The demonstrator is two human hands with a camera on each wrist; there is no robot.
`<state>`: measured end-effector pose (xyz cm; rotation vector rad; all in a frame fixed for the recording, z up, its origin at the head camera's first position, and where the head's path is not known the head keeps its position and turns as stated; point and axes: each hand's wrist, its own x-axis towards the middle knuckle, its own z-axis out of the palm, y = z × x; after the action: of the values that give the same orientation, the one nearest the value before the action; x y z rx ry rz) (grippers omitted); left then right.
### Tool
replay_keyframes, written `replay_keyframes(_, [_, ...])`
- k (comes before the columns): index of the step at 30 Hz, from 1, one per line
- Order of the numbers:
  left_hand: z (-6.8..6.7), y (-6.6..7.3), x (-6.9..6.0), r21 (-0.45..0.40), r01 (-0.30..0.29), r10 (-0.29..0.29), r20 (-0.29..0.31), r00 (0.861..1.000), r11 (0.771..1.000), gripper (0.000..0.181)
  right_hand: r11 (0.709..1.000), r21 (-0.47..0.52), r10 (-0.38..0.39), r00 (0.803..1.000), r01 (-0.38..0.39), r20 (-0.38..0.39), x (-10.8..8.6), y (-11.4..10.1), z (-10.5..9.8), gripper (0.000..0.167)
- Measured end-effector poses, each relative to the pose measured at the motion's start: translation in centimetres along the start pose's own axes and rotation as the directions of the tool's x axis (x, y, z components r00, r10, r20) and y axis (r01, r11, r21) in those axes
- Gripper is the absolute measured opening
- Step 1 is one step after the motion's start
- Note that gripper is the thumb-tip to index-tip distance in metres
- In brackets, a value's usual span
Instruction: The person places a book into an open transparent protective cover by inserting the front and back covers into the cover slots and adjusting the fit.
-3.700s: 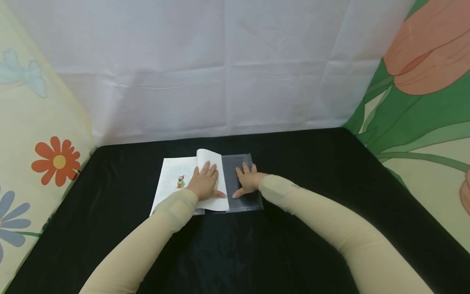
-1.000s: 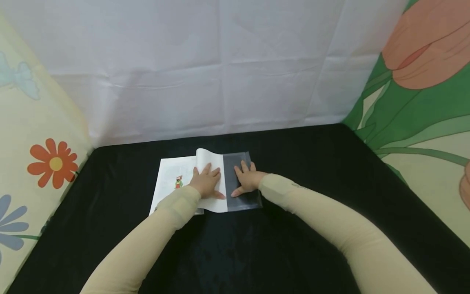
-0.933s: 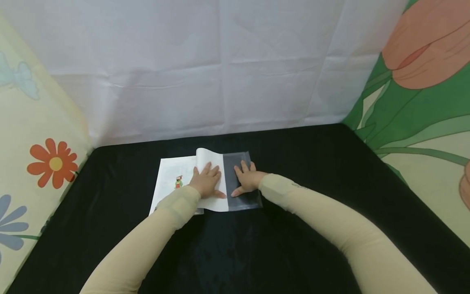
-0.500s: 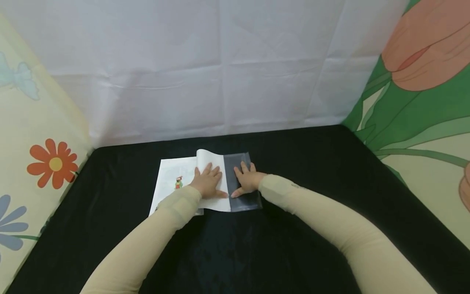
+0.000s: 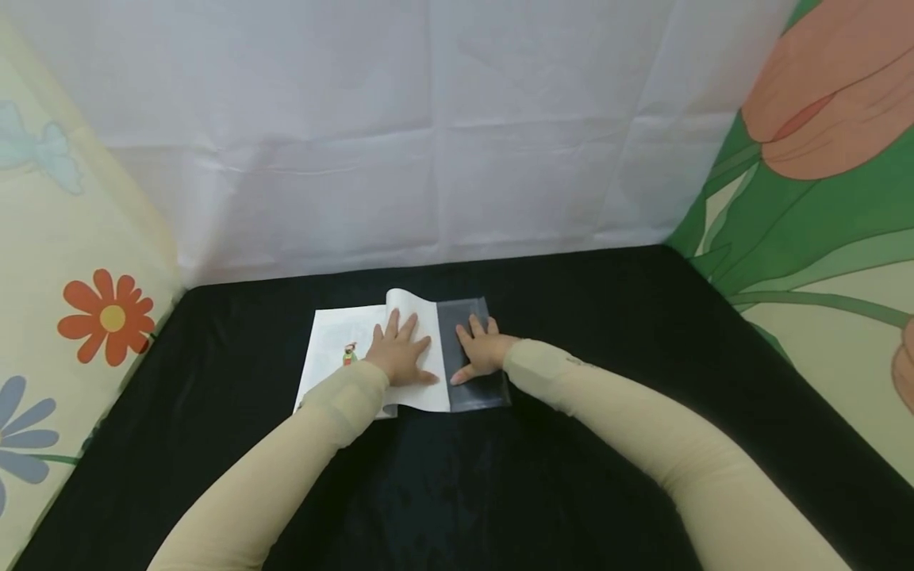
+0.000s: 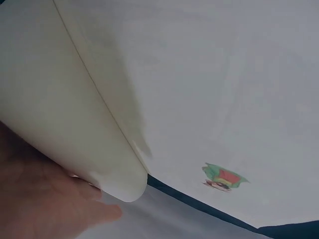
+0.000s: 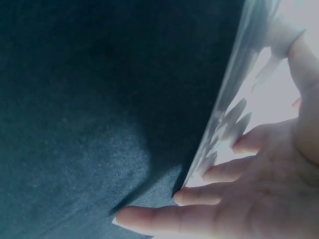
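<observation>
Both arms [image 5: 267, 488] extended, fingers [image 7: 169, 218] spread

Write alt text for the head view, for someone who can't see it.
A person's left hand lies spread on a curled white page, their right hand on clear plastic beside it. A printed page lies to the left, all on black cloth.

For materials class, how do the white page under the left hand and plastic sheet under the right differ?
The white page is opaque; the clear plastic sheet shows black tablecloth through. The page bulges at left; the sheet lies flatter. Both are partly covered, by left hand and right hand respectively.
</observation>
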<state>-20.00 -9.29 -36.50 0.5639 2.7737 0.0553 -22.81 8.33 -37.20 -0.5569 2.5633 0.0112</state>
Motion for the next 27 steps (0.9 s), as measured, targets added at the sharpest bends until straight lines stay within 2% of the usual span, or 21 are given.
replay_keyframes(10, [0.9,-0.4,0.8,0.035,0.003,-0.003,-0.004,1.0,0.999,0.077,0.999,0.039,0.018,1.0,-0.018,0.007,0.0,0.3,0.0,0.098])
replay_keyframes(16, [1.1,0.0,1.2,0.056,0.009,-0.009,-0.01,1.0,0.998,0.078,0.999,0.037,0.004,1.0,-0.004,-0.001,0.1,0.5,0.1,0.099])
replay_keyframes(27, [0.7,0.9,0.5,0.065,0.019,-0.017,-0.021,1.0,0.998,0.085,1.0,0.027,-0.012,1.0,0.012,-0.001,0.2,0.7,0.2,0.099])
